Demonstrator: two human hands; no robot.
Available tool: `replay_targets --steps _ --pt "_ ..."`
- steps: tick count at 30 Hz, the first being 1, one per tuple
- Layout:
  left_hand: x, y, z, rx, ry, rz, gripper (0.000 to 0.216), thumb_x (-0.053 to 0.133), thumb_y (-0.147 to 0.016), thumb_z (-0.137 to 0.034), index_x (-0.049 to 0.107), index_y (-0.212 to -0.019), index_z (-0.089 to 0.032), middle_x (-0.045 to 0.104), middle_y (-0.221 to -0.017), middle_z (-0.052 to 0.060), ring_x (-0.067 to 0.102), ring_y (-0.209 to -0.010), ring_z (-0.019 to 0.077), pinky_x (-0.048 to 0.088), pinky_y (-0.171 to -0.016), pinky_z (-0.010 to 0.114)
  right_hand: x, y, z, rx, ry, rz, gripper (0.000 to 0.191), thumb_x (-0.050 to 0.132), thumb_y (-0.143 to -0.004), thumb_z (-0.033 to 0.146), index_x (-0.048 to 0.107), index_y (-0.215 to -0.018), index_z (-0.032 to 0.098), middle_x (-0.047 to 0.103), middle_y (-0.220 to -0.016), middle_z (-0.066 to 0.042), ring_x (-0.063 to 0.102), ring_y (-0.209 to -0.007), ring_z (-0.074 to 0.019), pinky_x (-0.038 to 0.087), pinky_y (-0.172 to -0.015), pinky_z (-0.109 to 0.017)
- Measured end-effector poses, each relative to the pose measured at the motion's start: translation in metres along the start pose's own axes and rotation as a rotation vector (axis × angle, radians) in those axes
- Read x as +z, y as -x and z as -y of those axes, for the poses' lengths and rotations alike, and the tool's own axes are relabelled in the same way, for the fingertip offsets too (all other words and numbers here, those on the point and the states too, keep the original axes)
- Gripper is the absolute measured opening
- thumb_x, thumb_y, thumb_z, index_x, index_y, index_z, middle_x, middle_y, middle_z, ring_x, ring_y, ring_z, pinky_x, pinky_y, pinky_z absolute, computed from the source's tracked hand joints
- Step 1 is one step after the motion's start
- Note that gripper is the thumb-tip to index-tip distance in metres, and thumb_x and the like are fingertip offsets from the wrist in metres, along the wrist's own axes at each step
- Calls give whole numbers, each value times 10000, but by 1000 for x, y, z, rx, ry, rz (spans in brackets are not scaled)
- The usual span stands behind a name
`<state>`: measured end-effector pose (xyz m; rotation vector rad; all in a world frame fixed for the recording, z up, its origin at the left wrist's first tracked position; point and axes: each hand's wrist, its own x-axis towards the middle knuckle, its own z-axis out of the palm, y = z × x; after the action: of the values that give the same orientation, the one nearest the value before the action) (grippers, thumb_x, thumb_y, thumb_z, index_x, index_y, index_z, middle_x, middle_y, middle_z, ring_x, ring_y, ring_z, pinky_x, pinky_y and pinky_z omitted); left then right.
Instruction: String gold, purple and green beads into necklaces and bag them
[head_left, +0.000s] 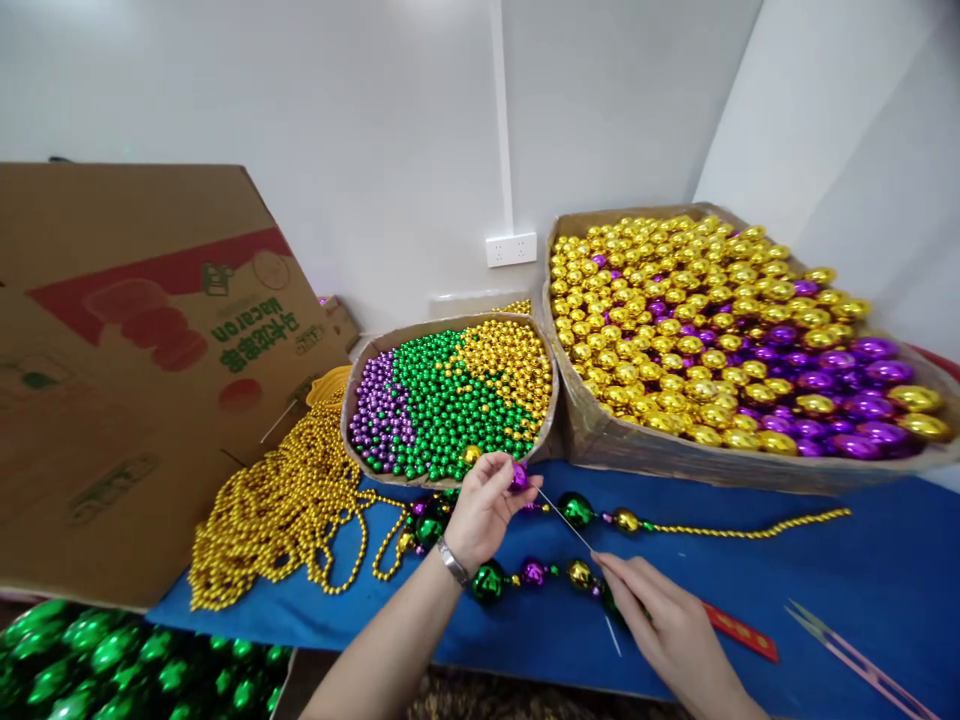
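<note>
My left hand (487, 500), with a metal bracelet at the wrist, pinches a shiny purple bead (519, 477) near the front of the small bead box. Between the fingertips of my right hand (660, 615) is one end of a thin, straight needle (566, 520); its other end reaches the purple bead. Whether the needle passes through the bead cannot be made out. Below both hands lies a strand of large green, purple and gold beads (533, 572), partly hidden by them. A second strand, with a green bead (575, 510), runs behind to a gold bead chain (750, 530).
A small box (450, 322) holds purple, green and gold beads; a large box (675, 450) holds gold and purple ones. Gold bead chains (285, 510) are piled beside a cardboard carton (150, 380). Pink tweezers (862, 660) and a red strip (739, 632) lie right. Green beads (127, 660) fill the lower left.
</note>
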<state>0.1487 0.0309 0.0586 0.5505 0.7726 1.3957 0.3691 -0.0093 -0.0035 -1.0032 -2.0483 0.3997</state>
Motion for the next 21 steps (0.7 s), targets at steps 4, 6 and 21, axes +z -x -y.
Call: replay_targets --steps 4,6,21 --pt "1 1 0 -43 7 0 325 695 -761 -296 590 -1031 -149 640 -851 23 662 -901 197 528 -798 299 1 1 2 -6 4 -3 257 435 -923 266 631 -1076 202 691 -875 -60 668 -767 -162 529 -667 -237" --pt "1 0 2 -61 21 -13 343 665 -784 -349 607 -1025 -113 654 -906 66 652 -942 219 521 -827 307 0 0 5 -5 6 8 258 429 -925 270 637 -1063 207 692 -850 -56 669 -743 -157 529 -660 -234" --pt "5 -2 9 -4 120 -90 253 734 -715 -262 581 -879 -147 676 -933 66 655 -890 176 503 -833 303 2 4 10 -25 16 23 260 425 -917 256 638 -1056 202 690 -793 -55 661 -683 -158 524 -614 -248"
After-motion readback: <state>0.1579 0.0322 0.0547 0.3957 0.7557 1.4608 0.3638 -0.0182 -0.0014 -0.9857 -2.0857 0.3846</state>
